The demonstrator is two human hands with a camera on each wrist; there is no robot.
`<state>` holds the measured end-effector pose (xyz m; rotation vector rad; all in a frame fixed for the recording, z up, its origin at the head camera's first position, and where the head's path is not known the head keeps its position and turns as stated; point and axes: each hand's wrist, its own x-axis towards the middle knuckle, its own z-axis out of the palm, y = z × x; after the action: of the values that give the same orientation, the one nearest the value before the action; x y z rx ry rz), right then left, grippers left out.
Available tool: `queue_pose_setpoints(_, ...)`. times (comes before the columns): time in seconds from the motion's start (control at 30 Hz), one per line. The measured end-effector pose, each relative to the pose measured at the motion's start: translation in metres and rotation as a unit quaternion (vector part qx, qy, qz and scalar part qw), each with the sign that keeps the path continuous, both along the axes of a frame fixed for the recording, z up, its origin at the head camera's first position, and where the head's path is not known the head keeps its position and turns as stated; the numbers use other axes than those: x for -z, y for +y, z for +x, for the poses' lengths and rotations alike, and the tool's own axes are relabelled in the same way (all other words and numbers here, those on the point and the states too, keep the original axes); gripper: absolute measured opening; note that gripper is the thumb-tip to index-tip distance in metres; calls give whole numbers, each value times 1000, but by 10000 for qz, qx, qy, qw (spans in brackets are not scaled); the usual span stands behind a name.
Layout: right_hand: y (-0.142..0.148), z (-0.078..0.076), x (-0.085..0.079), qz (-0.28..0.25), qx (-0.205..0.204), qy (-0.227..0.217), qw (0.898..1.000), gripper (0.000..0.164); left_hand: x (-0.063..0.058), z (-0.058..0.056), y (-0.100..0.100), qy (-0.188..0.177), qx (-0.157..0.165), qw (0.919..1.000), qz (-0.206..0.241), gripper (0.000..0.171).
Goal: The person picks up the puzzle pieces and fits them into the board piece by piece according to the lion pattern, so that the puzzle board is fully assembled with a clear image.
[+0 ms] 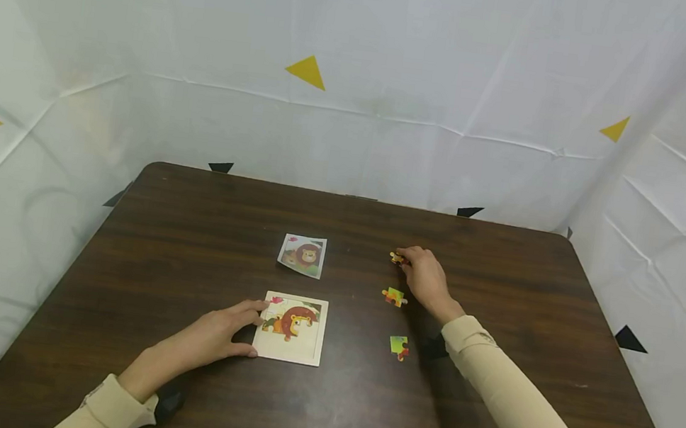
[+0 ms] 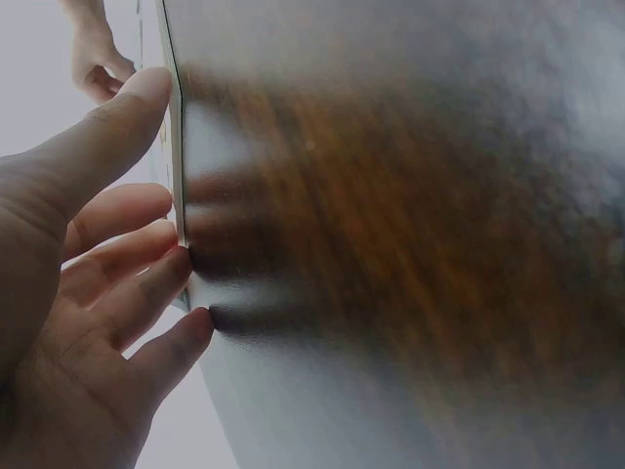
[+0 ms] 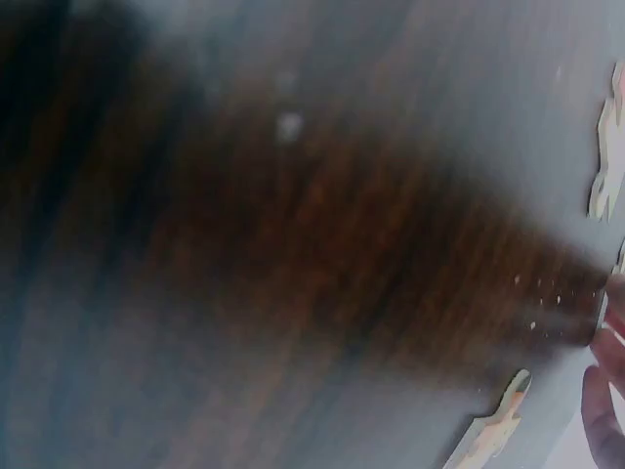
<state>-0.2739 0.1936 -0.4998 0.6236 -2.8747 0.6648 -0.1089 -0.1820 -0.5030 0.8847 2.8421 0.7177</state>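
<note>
A square wooden puzzle board (image 1: pixel 294 351) lies on the dark table, partly filled with a lion picture. My left hand (image 1: pixel 219 331) rests at its left side, with the thumb by the lower corner and fingertips on the left edge. In the left wrist view, the fingers of that hand (image 2: pixel 107 264) are spread and fairly straight along the thin board edge (image 2: pixel 177 147). Farther back on the right, my right hand (image 1: pixel 427 278) pinches a small yellow jigsaw piece (image 1: pixel 396 258) low over the table. The right wrist view shows only its fingertips (image 3: pixel 607 357).
Two loose jigsaw pieces lie nearer me, one green and orange (image 1: pixel 393 296), one green and red (image 1: pixel 399 347). Behind the board is a paper lion picture (image 1: pixel 302 255) with a lifted corner. White sheeting (image 1: pixel 376 154) encloses the far side of the wood-grain table (image 1: pixel 221 213).
</note>
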Motion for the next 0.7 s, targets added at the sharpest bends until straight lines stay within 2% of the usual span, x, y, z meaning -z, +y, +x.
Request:
queue_pose_setpoints(0.2, 3, -4, 4, -29, -375, 224, 9990, 31, 0, 0, 0, -57, -7, 10000, 10, 44)
queue_pose_setpoints(0.43, -2, 6, 3, -435, -303, 83, 9986, 34, -3, 1, 1, -138, -56, 9999, -38, 45)
queue_pose_setpoints(0.6, -7, 16, -7, -848, -151, -197, 9961, 36, -3, 0, 1, -148, -92, 9998, -134, 46)
queue_pose_setpoints(0.7, -8, 25, -14, -1015, -201, -211, 9944, 36, -3, 0, 2, -181, -86, 9997, -155, 47)
